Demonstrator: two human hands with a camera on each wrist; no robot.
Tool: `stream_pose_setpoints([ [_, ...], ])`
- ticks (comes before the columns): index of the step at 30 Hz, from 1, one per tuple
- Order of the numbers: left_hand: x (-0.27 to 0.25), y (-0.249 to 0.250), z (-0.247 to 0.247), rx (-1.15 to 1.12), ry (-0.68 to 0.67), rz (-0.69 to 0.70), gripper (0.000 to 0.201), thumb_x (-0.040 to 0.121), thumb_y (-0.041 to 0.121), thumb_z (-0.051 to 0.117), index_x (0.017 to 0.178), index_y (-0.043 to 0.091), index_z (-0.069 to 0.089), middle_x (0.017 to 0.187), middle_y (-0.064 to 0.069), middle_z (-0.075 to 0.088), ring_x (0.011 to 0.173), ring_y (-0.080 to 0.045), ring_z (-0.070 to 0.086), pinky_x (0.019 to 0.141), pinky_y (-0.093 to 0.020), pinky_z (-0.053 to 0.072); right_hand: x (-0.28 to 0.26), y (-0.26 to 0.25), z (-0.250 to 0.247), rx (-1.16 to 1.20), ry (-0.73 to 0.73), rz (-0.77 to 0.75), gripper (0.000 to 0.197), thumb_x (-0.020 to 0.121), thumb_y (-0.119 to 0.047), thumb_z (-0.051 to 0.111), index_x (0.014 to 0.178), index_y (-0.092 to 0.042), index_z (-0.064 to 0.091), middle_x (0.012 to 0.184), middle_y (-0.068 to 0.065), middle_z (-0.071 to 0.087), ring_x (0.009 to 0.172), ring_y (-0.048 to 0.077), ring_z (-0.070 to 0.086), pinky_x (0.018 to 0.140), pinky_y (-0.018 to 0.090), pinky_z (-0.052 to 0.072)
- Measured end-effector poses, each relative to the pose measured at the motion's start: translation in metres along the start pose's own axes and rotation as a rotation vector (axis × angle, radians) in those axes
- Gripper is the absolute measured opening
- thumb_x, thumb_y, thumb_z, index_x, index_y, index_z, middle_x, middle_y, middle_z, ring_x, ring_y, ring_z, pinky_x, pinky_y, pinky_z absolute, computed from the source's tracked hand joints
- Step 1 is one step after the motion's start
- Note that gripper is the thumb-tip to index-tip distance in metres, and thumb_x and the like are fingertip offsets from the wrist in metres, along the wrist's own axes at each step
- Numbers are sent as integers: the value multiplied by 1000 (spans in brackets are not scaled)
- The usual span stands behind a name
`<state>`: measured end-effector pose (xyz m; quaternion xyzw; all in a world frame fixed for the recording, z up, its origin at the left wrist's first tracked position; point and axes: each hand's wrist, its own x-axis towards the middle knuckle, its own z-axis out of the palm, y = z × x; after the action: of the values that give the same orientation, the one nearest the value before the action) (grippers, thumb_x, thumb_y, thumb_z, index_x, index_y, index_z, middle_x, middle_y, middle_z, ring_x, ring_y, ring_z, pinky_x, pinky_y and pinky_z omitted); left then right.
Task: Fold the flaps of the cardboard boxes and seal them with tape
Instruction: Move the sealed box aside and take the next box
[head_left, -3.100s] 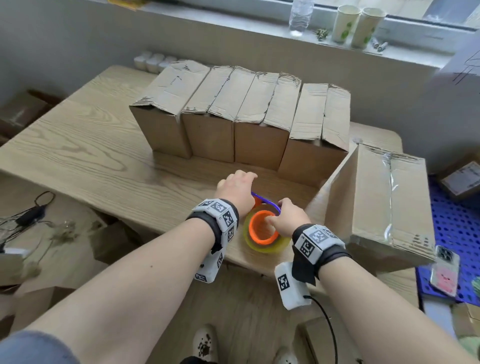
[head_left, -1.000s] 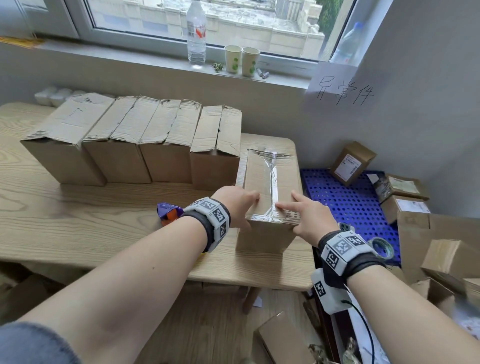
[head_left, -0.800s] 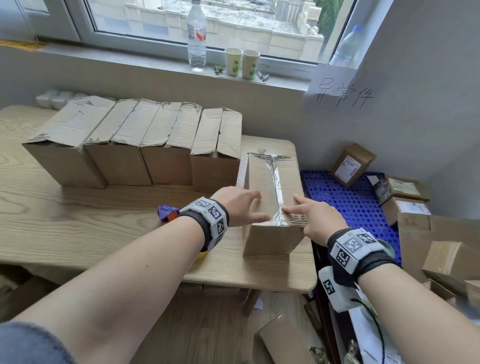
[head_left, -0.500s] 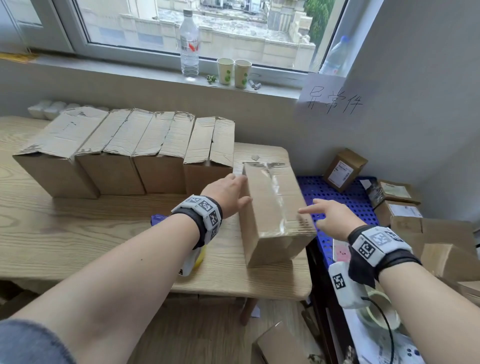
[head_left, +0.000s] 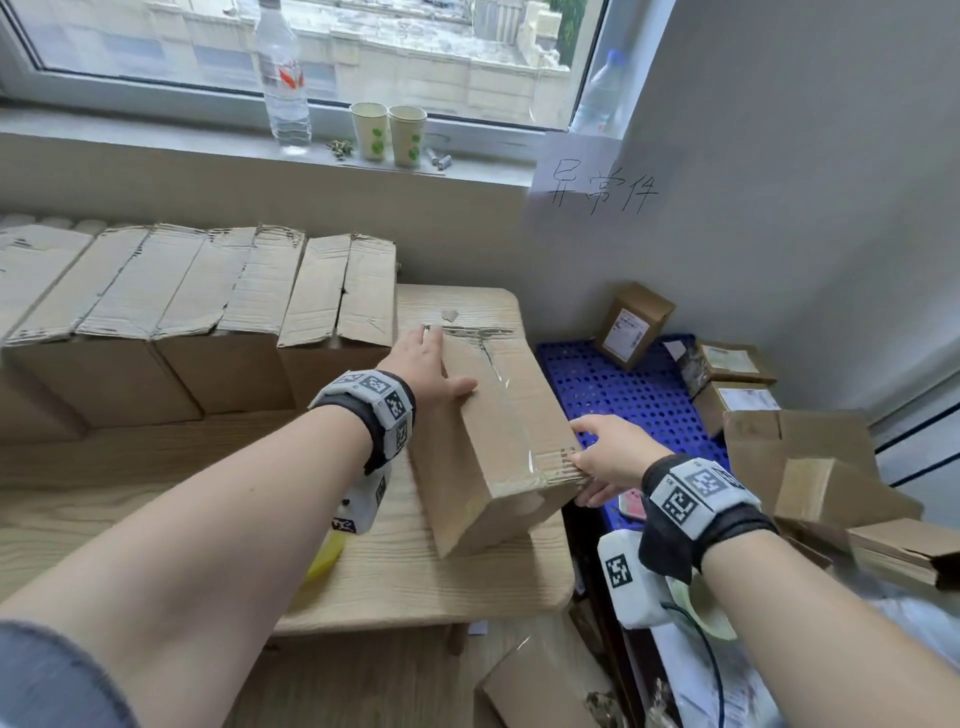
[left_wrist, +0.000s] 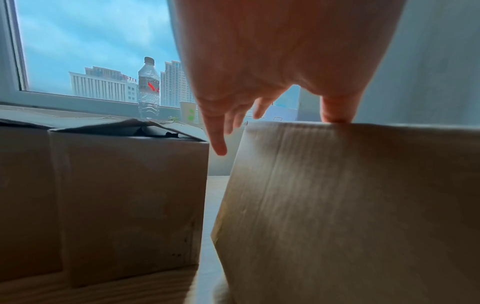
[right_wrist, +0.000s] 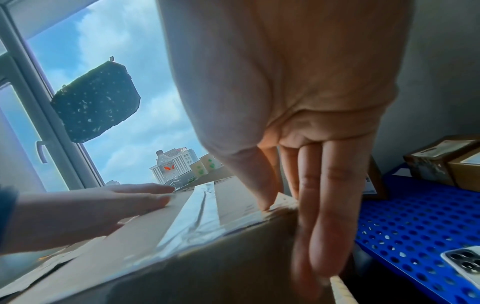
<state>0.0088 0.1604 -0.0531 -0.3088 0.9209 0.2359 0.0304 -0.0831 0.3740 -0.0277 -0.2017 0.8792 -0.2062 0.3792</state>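
A cardboard box (head_left: 498, 431) with clear tape along its top seam lies askew at the table's right end. My left hand (head_left: 431, 364) lies against its far left top edge, fingers straight and thumb on top; the left wrist view shows the fingers (left_wrist: 218, 144) hanging in the gap beside a neighbouring box (left_wrist: 124, 195). At the near right corner my right hand (head_left: 597, 457) grips the box, thumb (right_wrist: 257, 189) on top and fingers down the side. A row of several boxes (head_left: 208, 291) with folded, untaped flaps stands behind. A yellow tape roll (head_left: 324, 556) peeks out under my left wrist.
Right of the wooden table (head_left: 415, 582) a blue perforated pallet (head_left: 639, 395) carries small labelled boxes (head_left: 634, 325) and a phone (right_wrist: 462, 265). More cartons (head_left: 831, 493) pile at the right. A bottle (head_left: 283, 78) and paper cups (head_left: 389, 130) stand on the windowsill.
The taped box has swung so its near end points right. My left hand slid to its far left edge, and my right hand moved from the top seam to the near right corner.
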Motion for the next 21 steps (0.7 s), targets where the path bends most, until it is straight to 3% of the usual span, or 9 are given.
stream_pose_setpoints([
  [6, 13, 11, -12, -167, 24, 13, 86, 84, 42, 66, 149, 12, 19, 153, -6, 29, 140, -18, 28, 111, -28, 23, 8, 6, -10, -56, 39, -17, 45, 93, -1, 39, 131, -22, 51, 99, 11, 65, 81, 31, 71, 74, 42, 59],
  [10, 7, 10, -19, -26, 89, -58, 60, 88, 50, 54, 137, 19, 41, 141, -2, 45, 129, -19, 43, 99, -31, 36, 13, 10, -18, -125, 184, 4, 33, 90, -14, 51, 122, -21, 57, 115, 10, 63, 95, 29, 66, 80, 38, 57],
  [12, 1, 6, -20, 42, 93, -98, 57, 88, 55, 51, 132, 20, 46, 133, -1, 53, 120, -21, 52, 92, -31, 41, 16, 11, -26, -203, 274, -10, 42, 88, -24, 57, 129, -22, 52, 127, 6, 58, 113, 25, 57, 93, 36, 49],
  [14, -5, 1, -19, 52, 31, -121, 64, 86, 57, 52, 136, 18, 41, 120, -4, 62, 104, -22, 62, 87, -32, 50, 19, 9, -31, -236, 307, -47, 55, 84, -27, 63, 137, -23, 46, 136, 3, 52, 124, 23, 49, 99, 32, 42],
  [17, -22, -1, -14, -85, -119, -131, 73, 86, 50, 58, 142, 16, 27, 87, -5, 66, 73, -25, 71, 70, -38, 59, 19, 2, -27, -288, 275, -102, 74, 79, -19, 67, 145, -27, 34, 145, 5, 42, 130, 25, 42, 102, 33, 38],
  [19, -32, -4, -11, -137, -172, -130, 74, 87, 43, 60, 146, 19, 23, 72, -2, 63, 62, -25, 69, 64, -36, 60, 17, -2, -18, -292, 233, -146, 84, 78, -9, 67, 149, -27, 26, 150, 6, 32, 133, 26, 37, 101, 33, 36],
  [21, -39, -8, -8, -82, -192, -133, 64, 84, 47, 63, 135, 16, 39, 71, 0, 63, 56, -20, 66, 63, -32, 58, 16, -3, -8, -289, 207, -176, 90, 77, -6, 69, 150, -26, 21, 152, 5, 27, 137, 24, 31, 104, 32, 33],
])
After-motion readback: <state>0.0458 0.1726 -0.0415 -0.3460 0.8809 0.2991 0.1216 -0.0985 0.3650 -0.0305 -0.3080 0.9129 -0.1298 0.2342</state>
